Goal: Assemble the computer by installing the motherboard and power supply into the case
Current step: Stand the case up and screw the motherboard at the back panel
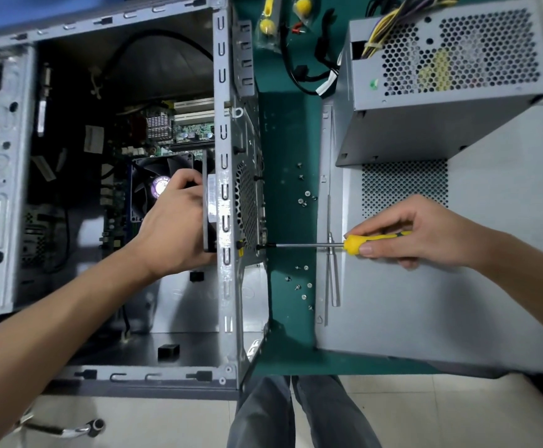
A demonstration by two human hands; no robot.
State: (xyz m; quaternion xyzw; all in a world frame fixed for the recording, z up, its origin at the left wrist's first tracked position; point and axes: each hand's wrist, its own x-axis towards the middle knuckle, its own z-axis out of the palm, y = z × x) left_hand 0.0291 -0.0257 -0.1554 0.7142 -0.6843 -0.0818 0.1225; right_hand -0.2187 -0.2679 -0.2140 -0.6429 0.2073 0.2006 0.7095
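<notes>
- The open case (221,286) lies on its side on the green surface (291,156), its rear panel facing the right hand.
- Left hand (173,221) is inside the case, fingers curled round the black rear fan (210,218), holding it against the perforated rear grille.
- Right hand (425,234) grips the yellow-handled screwdriver (354,244); the shaft runs level to the left and the tip sits at a screw on the rear panel, by the fan's lower corner.
- The motherboard (179,124) is in the case, beyond the left hand, with a cooler fan (154,189) on it.
- The power supply (441,92) is outside the case, resting on the grey side panel (425,302) to the right, cables sprouting from its far end.
- Loose screws (304,198) are scattered on the surface between case and panel.
- More yellow-handled tools (268,24) lie at the far edge.
</notes>
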